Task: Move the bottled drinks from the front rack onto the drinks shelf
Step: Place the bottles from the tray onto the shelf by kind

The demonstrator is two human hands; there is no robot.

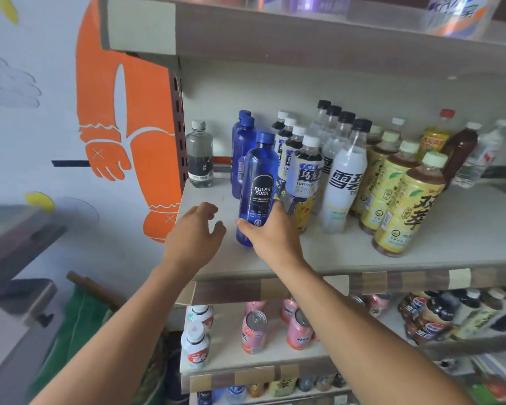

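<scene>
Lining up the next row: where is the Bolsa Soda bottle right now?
In the head view, the Bolsa Soda bottle stands at the front left of the drinks shelf, held low by the right hand, ahead of two blue bottles, beside the Suntory bottles.

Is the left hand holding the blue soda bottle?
No, the right hand grips the blue soda bottle near its base, while the left hand hovers beside it with nothing in it.

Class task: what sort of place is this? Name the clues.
Probably a small shop. Tiered shelves with label strips hold rows of tea bottles and pink cans; the right hand holds a blue soda bottle.
</scene>
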